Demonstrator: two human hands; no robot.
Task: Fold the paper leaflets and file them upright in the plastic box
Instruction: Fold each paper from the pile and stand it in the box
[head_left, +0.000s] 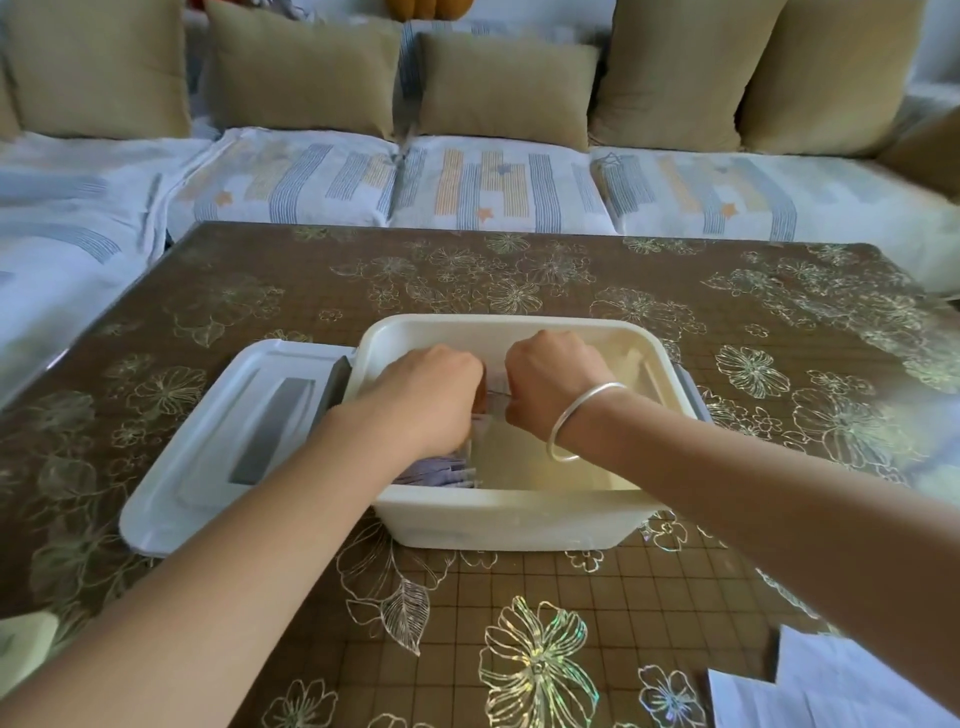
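Left hand (431, 395), right hand (556, 384) pinching upright leaflet (497, 383)

Over the whole foreground, a brown table cover (571, 597) printed with a fine grid and outlined flowers, iridescent in places. Beyond its far edge, a low sofa (498, 182) in white fabric with grey and orange striped blocks and small stars. Propped along the back, olive-tan cushions: far left (98, 67), left of centre (301, 73), centre (506, 91), two larger ones overlapping at right (675, 73). Above these, an orange object (428, 8), cropped by the top edge
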